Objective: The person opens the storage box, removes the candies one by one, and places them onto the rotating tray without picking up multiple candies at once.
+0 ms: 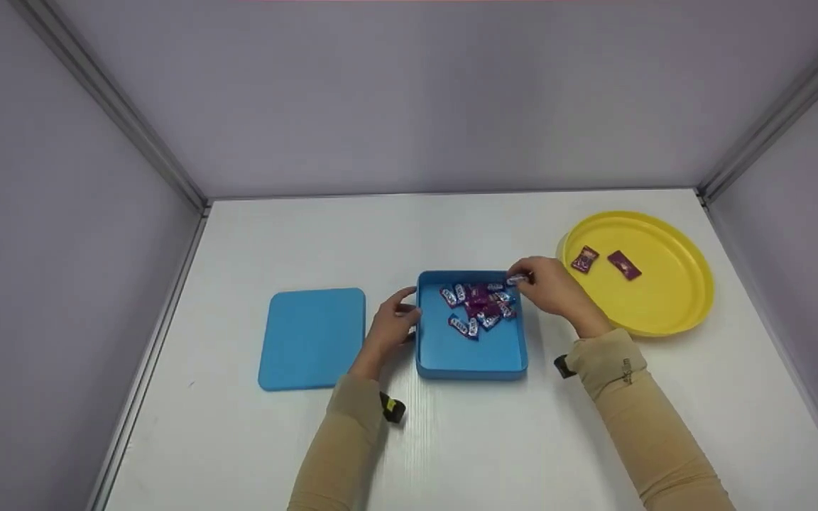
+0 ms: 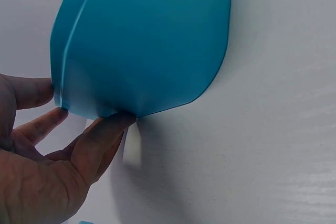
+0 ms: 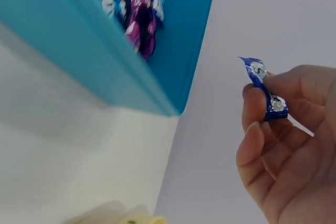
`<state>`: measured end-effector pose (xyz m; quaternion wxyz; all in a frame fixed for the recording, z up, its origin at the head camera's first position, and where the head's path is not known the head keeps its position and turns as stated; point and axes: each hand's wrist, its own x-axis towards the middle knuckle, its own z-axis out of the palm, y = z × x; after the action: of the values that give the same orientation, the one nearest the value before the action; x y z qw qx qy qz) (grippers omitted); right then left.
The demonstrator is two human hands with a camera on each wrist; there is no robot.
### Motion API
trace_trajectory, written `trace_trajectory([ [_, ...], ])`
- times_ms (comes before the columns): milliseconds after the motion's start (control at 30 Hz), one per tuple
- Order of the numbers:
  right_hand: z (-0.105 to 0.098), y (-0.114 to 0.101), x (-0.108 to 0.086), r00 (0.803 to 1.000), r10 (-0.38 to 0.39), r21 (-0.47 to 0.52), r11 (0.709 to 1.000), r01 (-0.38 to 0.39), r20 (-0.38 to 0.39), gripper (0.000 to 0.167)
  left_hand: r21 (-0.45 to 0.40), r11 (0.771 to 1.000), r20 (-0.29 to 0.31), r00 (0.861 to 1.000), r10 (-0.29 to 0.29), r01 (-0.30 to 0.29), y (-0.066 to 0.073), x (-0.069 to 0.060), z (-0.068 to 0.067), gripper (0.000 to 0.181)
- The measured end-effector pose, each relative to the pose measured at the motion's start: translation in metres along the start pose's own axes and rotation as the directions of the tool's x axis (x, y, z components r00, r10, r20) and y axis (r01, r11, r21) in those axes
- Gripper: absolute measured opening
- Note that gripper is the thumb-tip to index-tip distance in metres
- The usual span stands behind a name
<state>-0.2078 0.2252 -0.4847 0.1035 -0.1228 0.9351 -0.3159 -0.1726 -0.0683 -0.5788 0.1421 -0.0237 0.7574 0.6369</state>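
Note:
A square blue box (image 1: 470, 358) stands on the table with several wrapped candies (image 1: 476, 301) inside, some blue and white, some purple. My left hand (image 1: 391, 323) touches the box's left wall; in the left wrist view its fingertips (image 2: 123, 119) rest against the blue side, not curled round it. Over the box's far right corner, my right hand (image 1: 549, 287) pinches a blue-and-white wrapped candy (image 3: 266, 90) between thumb and finger. Two purple candies (image 1: 624, 265) lie on a round yellow tray (image 1: 664, 312) at the right.
A flat blue lid (image 1: 313, 339) lies on the white table (image 1: 451, 447) to the left of the box. Pale panels (image 1: 416, 99) wall in the table at the back and on both sides. The yellow tray sits close behind my right forearm.

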Motion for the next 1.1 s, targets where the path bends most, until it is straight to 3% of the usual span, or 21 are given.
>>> trace_trajectory([
  [233,-0.01,0.036,-0.01,0.985,0.11,0.069,0.992,-0.102,-0.133,0.023,0.008,1.0,-0.006,1.0,-0.011,0.011,0.001,0.0,0.001,0.051],
  [433,-0.022,0.065,-0.022,0.939,0.192,0.088,0.981,-0.174,-0.285,0.023,0.005,1.0,-0.009,1.0,-0.02,0.02,0.002,0.0,0.002,0.051],
  [533,-0.027,0.077,-0.027,0.916,0.236,0.081,0.972,-0.222,-0.324,0.026,0.005,1.0,-0.008,1.0,-0.02,0.02,0.002,0.0,0.002,0.051],
  [833,-0.033,0.108,-0.035,0.876,0.38,0.117,0.925,-0.361,-0.298,0.029,0.01,1.0,0.005,1.0,0.018,-0.018,0.001,0.0,0.001,0.051],
  [1100,-0.033,0.122,-0.036,0.835,0.477,0.156,0.879,-0.451,-0.275,0.041,0.016,1.0,0.002,1.0,0.001,-0.001,0.002,0.0,0.001,0.051],
])
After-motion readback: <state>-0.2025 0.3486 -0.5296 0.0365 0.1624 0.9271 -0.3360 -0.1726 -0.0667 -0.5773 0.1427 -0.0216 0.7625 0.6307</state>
